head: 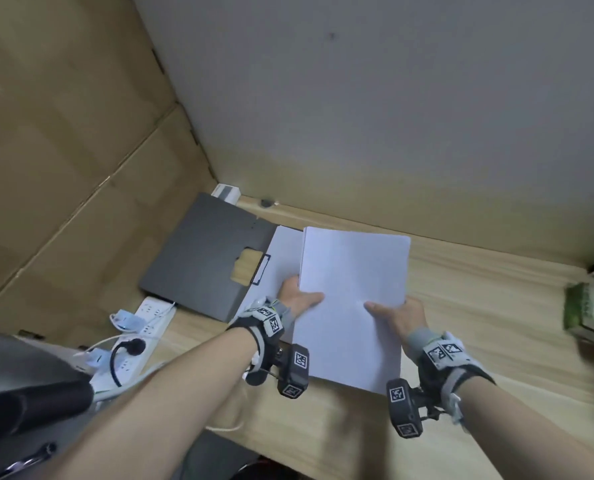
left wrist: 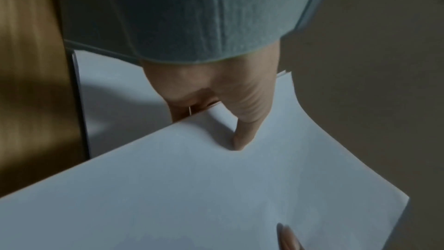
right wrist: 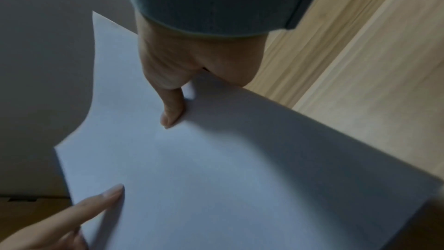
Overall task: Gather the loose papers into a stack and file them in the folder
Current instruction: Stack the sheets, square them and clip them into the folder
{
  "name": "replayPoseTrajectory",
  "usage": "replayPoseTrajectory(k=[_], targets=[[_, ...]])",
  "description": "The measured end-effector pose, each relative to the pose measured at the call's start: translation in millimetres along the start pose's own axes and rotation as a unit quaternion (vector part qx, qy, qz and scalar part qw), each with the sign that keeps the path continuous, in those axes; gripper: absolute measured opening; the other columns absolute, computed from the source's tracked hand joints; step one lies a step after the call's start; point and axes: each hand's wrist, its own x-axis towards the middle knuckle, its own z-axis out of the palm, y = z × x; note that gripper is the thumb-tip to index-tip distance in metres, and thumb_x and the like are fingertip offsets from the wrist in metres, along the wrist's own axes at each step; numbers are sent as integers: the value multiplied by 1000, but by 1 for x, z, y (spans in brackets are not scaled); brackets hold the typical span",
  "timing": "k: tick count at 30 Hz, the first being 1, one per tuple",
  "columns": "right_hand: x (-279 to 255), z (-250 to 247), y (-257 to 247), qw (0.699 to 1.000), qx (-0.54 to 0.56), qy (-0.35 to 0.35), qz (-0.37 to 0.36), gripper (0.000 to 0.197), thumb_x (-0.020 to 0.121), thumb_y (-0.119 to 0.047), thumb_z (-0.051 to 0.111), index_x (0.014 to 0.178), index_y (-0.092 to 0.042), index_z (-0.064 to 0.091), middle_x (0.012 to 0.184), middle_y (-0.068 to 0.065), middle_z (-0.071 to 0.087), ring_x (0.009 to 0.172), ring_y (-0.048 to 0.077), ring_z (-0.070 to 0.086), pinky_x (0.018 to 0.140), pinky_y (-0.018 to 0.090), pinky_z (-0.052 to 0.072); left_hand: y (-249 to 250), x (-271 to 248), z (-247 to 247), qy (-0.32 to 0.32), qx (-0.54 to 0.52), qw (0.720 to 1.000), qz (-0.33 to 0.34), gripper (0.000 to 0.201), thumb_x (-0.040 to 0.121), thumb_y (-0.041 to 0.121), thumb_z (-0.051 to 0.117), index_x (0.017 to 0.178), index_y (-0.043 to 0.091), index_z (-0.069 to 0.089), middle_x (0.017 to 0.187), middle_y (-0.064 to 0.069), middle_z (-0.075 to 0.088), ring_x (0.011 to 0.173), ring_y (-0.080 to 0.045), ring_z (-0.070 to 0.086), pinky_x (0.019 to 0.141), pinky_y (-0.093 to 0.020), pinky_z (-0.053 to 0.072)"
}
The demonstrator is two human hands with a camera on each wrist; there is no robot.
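Observation:
A stack of white papers [head: 352,299] is held above the wooden desk [head: 479,306], tilted toward the wall. My left hand [head: 297,296] pinches its left edge, thumb on top and fingers underneath; the left wrist view shows that thumb [left wrist: 242,134] pressing the top sheet [left wrist: 216,187]. My right hand [head: 397,315] pinches the right edge the same way, thumb [right wrist: 171,109] on the paper [right wrist: 216,178]. The dark grey folder [head: 205,258] lies open at the left, its cover spread flat and a white sheet [head: 283,258] lying in its right half under the stack.
A cardboard wall [head: 63,150] rises at the left and a grey wall [head: 392,116] behind the desk. A white power strip [head: 139,334] with plugs and cables lies left of the folder. Green and dark objects [head: 590,303] sit at the desk's right edge.

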Motion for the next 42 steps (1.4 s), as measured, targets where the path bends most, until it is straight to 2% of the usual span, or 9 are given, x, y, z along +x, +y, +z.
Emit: replayPoseTrajectory(k=[5, 7, 12, 16, 21, 25, 31, 38, 42], targets=[[25, 64, 5, 998, -18, 45, 33, 28, 69, -9, 86, 91, -7, 70, 79, 5, 73, 65, 23, 68, 59, 26, 53, -30, 61, -71, 15, 136, 990, -35, 19, 76, 16, 66, 95, 14, 62, 88, -6, 67, 72, -20, 61, 60, -25, 50], [24, 75, 5, 997, -26, 55, 43, 27, 71, -8, 85, 92, -6, 69, 77, 5, 71, 64, 21, 66, 57, 25, 51, -39, 75, -91, 32, 199, 979, -36, 21, 80, 14, 64, 100, 14, 59, 94, -10, 65, 76, -23, 61, 65, -28, 52], [41, 105, 11, 992, -59, 81, 80, 29, 70, -10, 86, 92, -3, 70, 84, 12, 73, 72, 30, 70, 66, 38, 58, -54, 128, -129, 50, 442, 896, 9, 47, 85, 44, 54, 115, 10, 44, 109, -12, 59, 92, -31, 62, 77, -38, 53], [58, 128, 12, 988, -79, 89, 99, 23, 69, -11, 86, 84, -9, 69, 83, 9, 73, 75, 30, 71, 71, 40, 60, -62, 167, -125, 21, 544, 837, 54, 55, 92, 53, 38, 118, 5, 45, 105, -14, 64, 92, -32, 64, 70, -34, 47], [66, 148, 7, 987, -73, 90, 107, 21, 72, -9, 84, 79, -14, 66, 75, 1, 70, 66, 20, 67, 58, 27, 54, -53, 180, -116, -29, 554, 831, 41, 40, 100, 24, 32, 129, 1, 47, 125, -18, 58, 115, -36, 56, 93, -38, 45], [70, 165, 5, 987, -72, 88, 112, 22, 72, -9, 84, 85, -13, 67, 77, 1, 71, 67, 19, 68, 59, 26, 54, -51, 185, -117, -35, 564, 824, 36, 29, 94, 10, 35, 115, -2, 51, 98, -12, 64, 98, -29, 66, 69, -29, 41], [72, 176, 6, 979, -107, 136, 111, 29, 74, -18, 81, 98, -12, 67, 86, 2, 70, 76, 23, 67, 73, 38, 58, -52, 181, -115, -33, 633, 770, 75, 27, 94, 4, 33, 116, -4, 49, 107, -16, 65, 99, -26, 65, 66, -27, 36], [86, 169, 42, 936, -290, 171, 105, 82, 43, -60, 68, 109, -11, 63, 109, 11, 60, 86, 29, 64, 77, 43, 57, -52, 181, -113, -73, 666, 739, 68, 28, 94, 0, 32, 116, -5, 49, 109, -17, 62, 98, -26, 65, 59, -26, 35], [80, 178, 23, 913, -329, 185, 152, 72, 60, -46, 81, 117, -9, 60, 119, 15, 57, 112, 37, 51, 96, 41, 44, -39, 175, -114, -55, 675, 733, 62, 19, 77, 15, 67, 84, -3, 62, 74, -13, 67, 62, -21, 68, 50, -20, 31]])
